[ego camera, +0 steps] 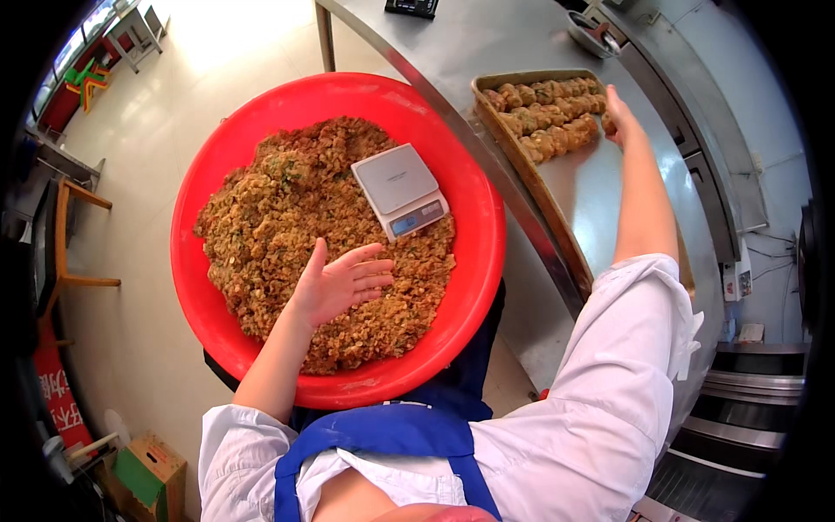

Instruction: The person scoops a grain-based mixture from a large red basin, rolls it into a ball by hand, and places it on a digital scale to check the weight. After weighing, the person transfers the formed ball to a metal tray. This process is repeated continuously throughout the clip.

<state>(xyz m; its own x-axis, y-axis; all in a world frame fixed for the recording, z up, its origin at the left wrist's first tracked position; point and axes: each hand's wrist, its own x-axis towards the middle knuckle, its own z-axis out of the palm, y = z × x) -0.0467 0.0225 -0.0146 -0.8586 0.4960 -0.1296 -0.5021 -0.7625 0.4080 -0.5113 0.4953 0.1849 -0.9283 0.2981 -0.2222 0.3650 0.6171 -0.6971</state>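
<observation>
Over a wide red plastic basin [202, 176], my left hand [346, 280] is held with its fingers apart and nothing in it. Brown, crumbly filling mixture [280, 235] is heaped inside the basin. A white digital kitchen scale [399, 189] sits on the mixture, just beyond my left fingertips; its plate is bare and its display is lit. My right hand [625, 121] reaches to the far right side of a metal baking tray [590, 202]. A ball of mixture [608, 124] is in its fingers, partly hidden. Rows of similar balls [545, 114] fill the tray's far end.
The tray rests on a stainless steel table [496, 39], whose edge runs close beside the basin. A metal bowl [592, 34] and a black device [412, 6] stand farther back. A wooden chair [65, 241] and a cardboard box [153, 463] are on the floor at left.
</observation>
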